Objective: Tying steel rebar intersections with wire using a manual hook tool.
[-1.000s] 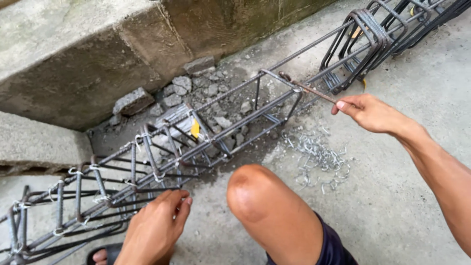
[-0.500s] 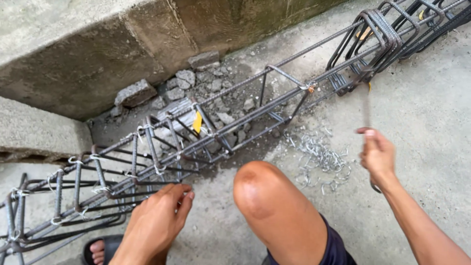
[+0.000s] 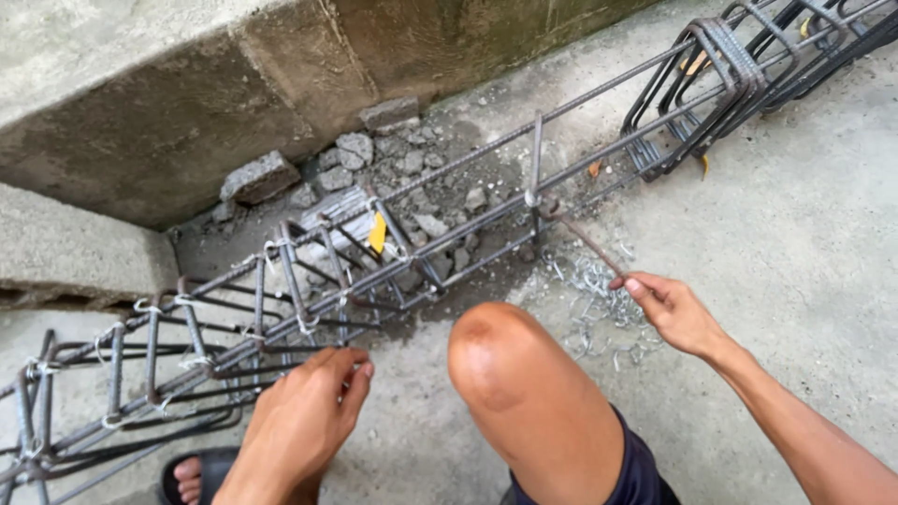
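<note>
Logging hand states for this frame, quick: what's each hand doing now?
Left hand: fingers bent, resting on the rebar cage; grip cannot be told.
Right hand: closed on a thin metal hook tool.
</note>
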